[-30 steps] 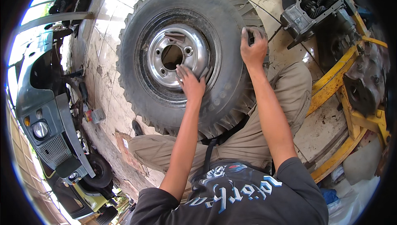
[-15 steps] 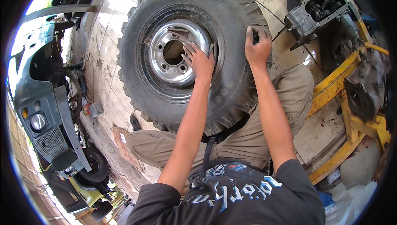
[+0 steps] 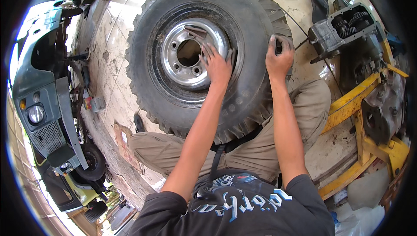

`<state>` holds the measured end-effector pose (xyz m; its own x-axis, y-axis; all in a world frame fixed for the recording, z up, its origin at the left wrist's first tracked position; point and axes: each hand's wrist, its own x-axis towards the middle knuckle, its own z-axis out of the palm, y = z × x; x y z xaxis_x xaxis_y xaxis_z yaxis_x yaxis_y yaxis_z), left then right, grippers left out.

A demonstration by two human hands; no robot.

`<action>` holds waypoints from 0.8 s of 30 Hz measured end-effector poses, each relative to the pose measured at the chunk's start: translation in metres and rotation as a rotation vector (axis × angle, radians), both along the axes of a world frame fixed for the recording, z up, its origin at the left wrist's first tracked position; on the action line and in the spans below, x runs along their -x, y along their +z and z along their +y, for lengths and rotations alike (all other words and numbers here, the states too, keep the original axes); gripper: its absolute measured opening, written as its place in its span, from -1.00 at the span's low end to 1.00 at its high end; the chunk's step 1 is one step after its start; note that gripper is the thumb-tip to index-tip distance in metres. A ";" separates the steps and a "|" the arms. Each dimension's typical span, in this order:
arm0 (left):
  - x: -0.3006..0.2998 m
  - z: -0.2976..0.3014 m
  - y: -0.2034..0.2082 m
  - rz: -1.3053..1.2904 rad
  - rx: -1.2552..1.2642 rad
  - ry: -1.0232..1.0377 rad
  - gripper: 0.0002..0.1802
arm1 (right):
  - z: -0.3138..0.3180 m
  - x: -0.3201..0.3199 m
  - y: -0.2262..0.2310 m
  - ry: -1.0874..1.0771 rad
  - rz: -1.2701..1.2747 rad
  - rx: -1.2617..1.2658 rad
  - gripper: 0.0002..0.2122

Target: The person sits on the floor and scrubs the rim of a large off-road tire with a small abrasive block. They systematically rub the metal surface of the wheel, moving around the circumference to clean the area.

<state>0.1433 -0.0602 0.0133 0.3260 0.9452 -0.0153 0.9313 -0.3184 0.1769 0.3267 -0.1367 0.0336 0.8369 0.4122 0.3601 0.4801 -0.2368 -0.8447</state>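
Evidently laid flat, a large round black rubber tyre (image 3: 254, 45) with chunky tread rests on the pale tiled floor (image 3: 102, 47), just in front of the person's bent legs in khaki trousers (image 3: 306, 105). Being round, it shows no long axis across its face; its axle line points up toward the head. Inside it sits a shiny silver metal wheel rim (image 3: 170, 56), bolt holes ringing a dark centre opening.

The left hand (image 3: 219, 67) lies over the rim's right side, fingers spread fairly wide and pointing up-left toward that opening; its thumb side is dark and hard to make out. The right hand (image 3: 279, 60) is at the tyre's right shoulder, thumb and curled forefinger framing a narrow gap; whether they hold anything, I cannot tell.

Near the rim's far edge lies a thin brown flat strip (image 3: 195, 32), its long axis running from upper left to lower right. Well to the right stands a grey metal gear housing (image 3: 323, 36), its gears exposed, near a yellow metal frame (image 3: 352, 99).
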 end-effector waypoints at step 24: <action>0.009 0.006 -0.002 0.067 0.000 -0.023 0.13 | 0.004 0.003 0.004 -0.007 0.034 -0.011 -0.84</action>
